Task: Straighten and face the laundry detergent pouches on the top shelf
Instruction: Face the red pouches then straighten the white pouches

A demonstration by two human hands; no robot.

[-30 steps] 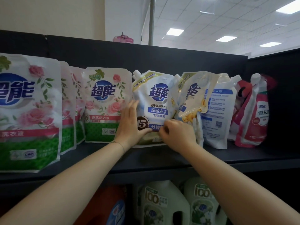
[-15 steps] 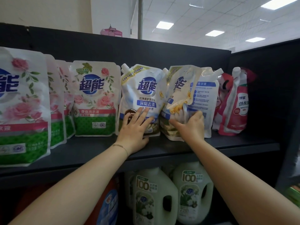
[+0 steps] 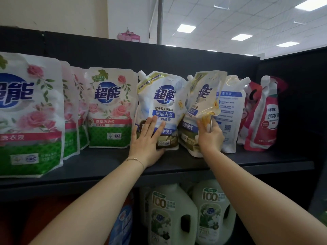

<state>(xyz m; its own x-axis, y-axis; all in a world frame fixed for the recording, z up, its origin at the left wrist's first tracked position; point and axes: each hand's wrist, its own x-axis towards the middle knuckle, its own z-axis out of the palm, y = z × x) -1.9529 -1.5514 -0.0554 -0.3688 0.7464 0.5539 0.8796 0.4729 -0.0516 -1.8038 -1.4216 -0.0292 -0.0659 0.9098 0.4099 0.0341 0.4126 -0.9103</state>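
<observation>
Lower shelf: two pale green "100" jugs [image 3: 172, 214] stood below, their bases cut off by the frame; a blue-labelled item [image 3: 122, 225] beside them was too dark for us to name.
Left wrist: we saw a thin bracelet [image 3: 135, 159].
Top shelf [image 3: 106, 167]: a dark board carrying all the pouches.
Nearest rose pouch [image 3: 30, 112]: upright at the front left, sliced by the frame edge; two more rose pouches [image 3: 70, 110] behind it showed only as slivers.
Left hand [image 3: 146, 138]: fingers straight and spread, pressed flat on the lower front of the white-and-blue pouch [image 3: 162, 99], hiding part of its print. That pouch stood upright mid-shelf, facing us.
Right hand [image 3: 210, 137]: it gripped the right edge of the tilted pouch [image 3: 203, 99], thumb on the front; the fingers were tucked behind, out of our sight. The pouch was twisted, so we read half its logo.
Fourth rose pouch [image 3: 111, 106]: face-on, just left of the white-and-blue pouch.
Back-facing pouch [image 3: 230, 110]: partly hidden by the tilted pouch and right hand.
Red pouches [image 3: 265, 114]: slumped and overlapping at far right; we could not count them.
Back panel [image 3: 177, 57]: dark, behind the row.
</observation>
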